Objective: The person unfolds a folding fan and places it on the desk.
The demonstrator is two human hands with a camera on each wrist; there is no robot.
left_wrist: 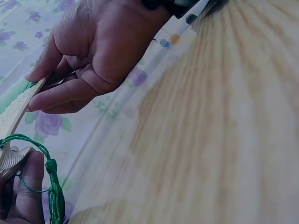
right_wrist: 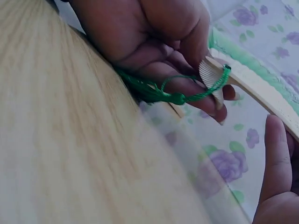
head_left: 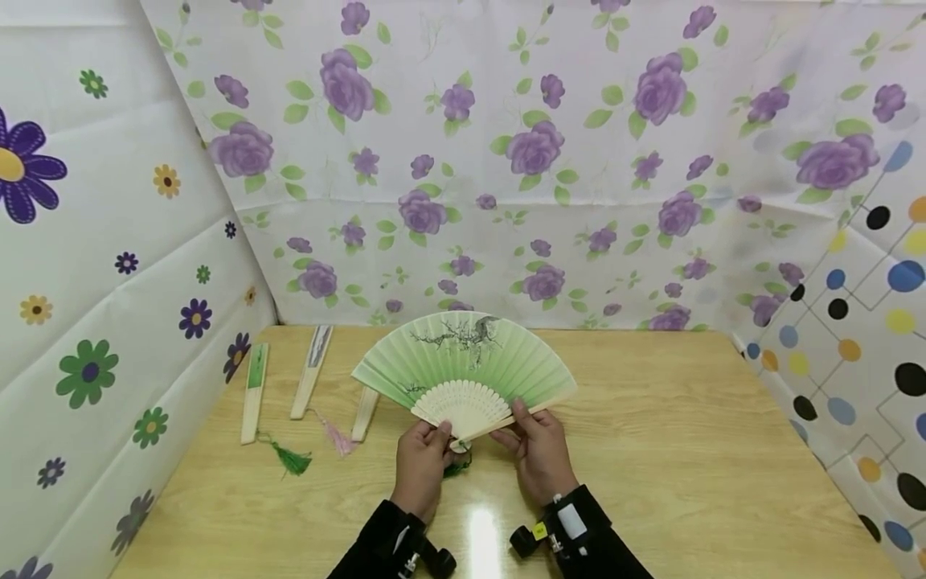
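- You're holding a green fan (head_left: 463, 362) spread wide open in front of you, just above the wooden table (head_left: 687, 450), near its front middle.
- Your left hand (head_left: 422, 462) is pinching the fan down at the pivot end, fingers curled around the bunched ribs. The right wrist view is showing that pivot (right_wrist: 212, 77) sitting right in those fingertips.
- Your right hand (head_left: 537, 450) is gripping the outer guard stick (head_left: 524, 414) on the right edge of the fan, thumb on top, fingers curled under. In the left wrist view you're seeing the same hand (left_wrist: 93, 51) clamped on the stick edge.
- So both hands are close together, each one closed on the fan, with the pivot between them.
- The fan's green tassel (right_wrist: 154, 91) is hanging off a cord looped through the pivot, dangling below your left hand.
- Off to the left on the table, three folded fans are lying side by side: one with a green tassel (head_left: 255, 392), one with a pink tassel (head_left: 313, 371), and a third one (head_left: 365, 412) partly hiding behind the open fan.
- Flowery sheets (head_left: 506, 161) are hanging behind and beside the table.
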